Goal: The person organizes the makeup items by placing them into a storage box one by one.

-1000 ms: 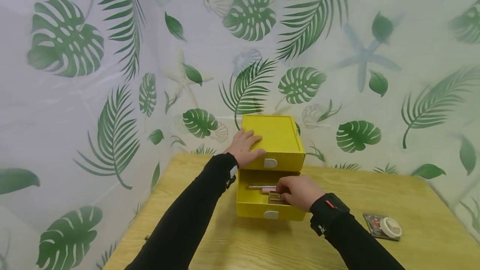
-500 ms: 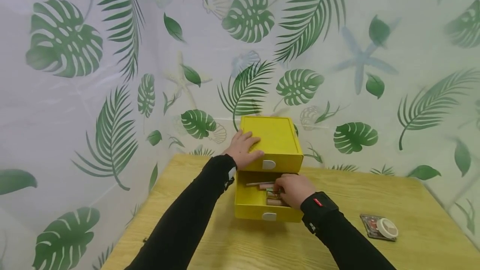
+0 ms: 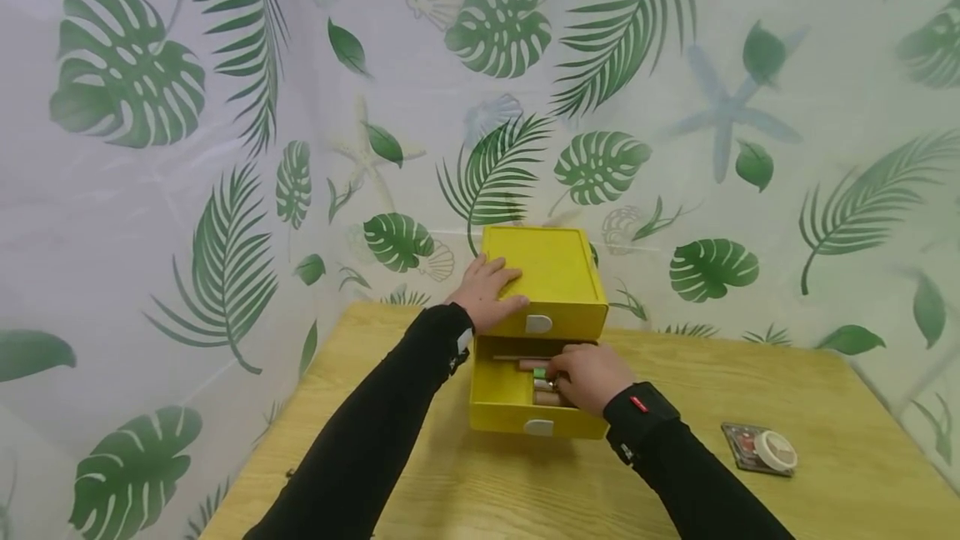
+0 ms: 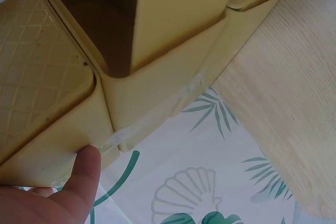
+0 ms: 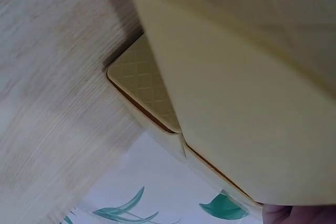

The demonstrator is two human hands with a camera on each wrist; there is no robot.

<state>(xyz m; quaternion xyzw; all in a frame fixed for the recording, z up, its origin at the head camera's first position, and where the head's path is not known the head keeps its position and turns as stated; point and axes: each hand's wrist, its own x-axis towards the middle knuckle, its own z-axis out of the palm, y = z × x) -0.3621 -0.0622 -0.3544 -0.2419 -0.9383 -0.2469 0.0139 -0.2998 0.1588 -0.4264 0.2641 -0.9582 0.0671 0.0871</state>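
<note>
A yellow drawer unit (image 3: 540, 265) stands on the table with its lower drawer (image 3: 495, 417) pulled out. My left hand (image 3: 487, 297) rests with spread fingers on its top left edge. In the left wrist view, a digit of my left hand (image 4: 73, 192) touches the casing's side. My right hand (image 3: 596, 377) reaches into the drawer, its fingers bent around a small green-and-silver item (image 3: 541, 375), partly hidden by them. Pinkish tubes (image 3: 531, 365) and a thin stick (image 3: 510, 357) lie around it. At the right wrist view's bottom edge, only fingertips (image 5: 294, 214) show.
On the table's right side, a round white item (image 3: 777, 451) lies on a flat dark patterned square (image 3: 742, 445). A small dark thing (image 3: 290, 473) sits near the left edge. A leaf-print curtain (image 3: 615, 90) hangs behind the wooden table (image 3: 480, 490).
My right hand has shifted slightly left and back inside the drawer. The small item at its fingers now shows green and silver, and a pinkish tube in front is uncovered. My left hand stays put.
</note>
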